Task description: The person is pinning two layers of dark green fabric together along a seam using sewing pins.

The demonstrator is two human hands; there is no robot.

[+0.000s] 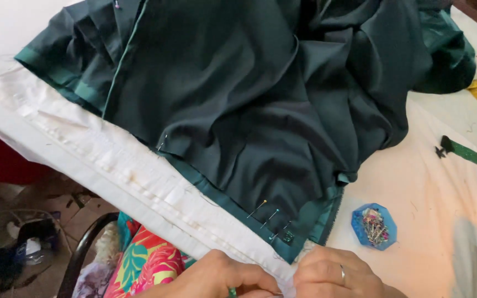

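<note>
Your left hand [216,276] sits at the bottom edge of the view, fingers curled tight and pinched on the near corner of the dark green fabric [238,99] and the white strip [111,160] under it. A small green object shows between your fingertips; what it is cannot be told. Your right hand [335,273], ring on one finger, sits just beside the left, fingers bent down and closed on the same corner, the fingertips of both hands nearly touching.

The dark green fabric lies bunched across the white table [432,193], filling the upper and middle view. Its pinned hem runs diagonally from upper left down to your hands. Three pins [271,218] with coloured heads stand in the hem just above your hands, and one more sits farther up the edge.

A blue hexagonal pin dish [374,226] rests on the table right of the hem, near your right hand. A small green fabric scrap [462,150] lies farther right
</note>
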